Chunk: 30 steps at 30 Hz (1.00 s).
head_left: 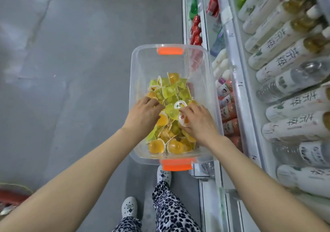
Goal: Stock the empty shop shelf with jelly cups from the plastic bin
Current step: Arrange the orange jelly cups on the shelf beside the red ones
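A clear plastic bin (136,67) with orange handles stands below me, beside the shelving. Its near half holds a heap of yellow-green and orange jelly cups (171,96). Both hands are down inside the bin on the heap. My left hand (144,114) curls its fingers over cups at the left side, with an orange cup (162,120) under the thumb. My right hand (200,122) is closed around a cup with an orange filling and white lid (184,120). The empty shelf is not in view.
White shop shelves (237,81) run along the right, packed with white-labelled bottles (292,56), clear water bottles and small red and pink drinks lower down. Grey floor lies to the left. My legs and white shoes (163,175) stand just behind the bin.
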### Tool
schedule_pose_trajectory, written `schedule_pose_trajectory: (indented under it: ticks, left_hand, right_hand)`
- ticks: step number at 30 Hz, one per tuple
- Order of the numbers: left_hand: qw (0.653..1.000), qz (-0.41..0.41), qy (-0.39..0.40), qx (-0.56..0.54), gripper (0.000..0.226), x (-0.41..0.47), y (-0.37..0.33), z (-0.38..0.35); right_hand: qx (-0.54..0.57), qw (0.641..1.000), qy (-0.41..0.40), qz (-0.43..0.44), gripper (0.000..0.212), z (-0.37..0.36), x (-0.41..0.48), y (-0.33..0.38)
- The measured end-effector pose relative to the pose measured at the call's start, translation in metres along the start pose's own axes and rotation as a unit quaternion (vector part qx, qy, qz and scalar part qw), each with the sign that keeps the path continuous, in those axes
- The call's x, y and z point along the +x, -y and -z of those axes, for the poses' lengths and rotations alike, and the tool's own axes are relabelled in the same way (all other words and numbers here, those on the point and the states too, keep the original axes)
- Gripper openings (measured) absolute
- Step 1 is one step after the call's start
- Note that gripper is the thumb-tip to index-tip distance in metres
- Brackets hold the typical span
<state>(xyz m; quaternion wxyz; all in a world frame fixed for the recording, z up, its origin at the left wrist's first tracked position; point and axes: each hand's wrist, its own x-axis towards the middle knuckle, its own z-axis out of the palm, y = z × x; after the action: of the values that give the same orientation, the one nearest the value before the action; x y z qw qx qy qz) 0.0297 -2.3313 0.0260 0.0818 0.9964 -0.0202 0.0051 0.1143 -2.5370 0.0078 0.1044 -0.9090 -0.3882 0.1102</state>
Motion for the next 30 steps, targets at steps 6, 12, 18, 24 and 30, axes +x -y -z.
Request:
schedule_pose_trajectory:
  ticks: [6, 12, 18, 24, 30]
  left_hand:
    - [0.969, 0.092, 0.231, 0.011, 0.045, 0.040, -0.019, -0.044]
    - [0.954, 0.139, 0.264, 0.024, 0.059, 0.048, -0.018, -0.077]
    - [0.955, 0.103, 0.273, 0.056, 0.049, 0.051, -0.019, -0.076]
    - [0.972, 0.071, 0.222, 0.033, 0.043, 0.037, -0.021, -0.041]
    - [0.964, 0.135, 0.100, -0.204, 0.044, 0.001, -0.023, 0.010]
  right_hand:
    - [0.016, 0.996, -0.050, -0.068, 0.056, 0.006, -0.009, 0.006]
    - [-0.008, 0.997, -0.027, -0.065, 0.049, 0.003, -0.008, 0.002]
    - [0.006, 0.997, -0.025, -0.079, 0.051, 0.007, -0.007, 0.000]
    - [0.037, 0.993, -0.052, -0.101, 0.052, 0.015, -0.026, 0.010]
    - [0.058, 0.978, -0.136, -0.145, 0.047, 0.036, -0.064, 0.037]
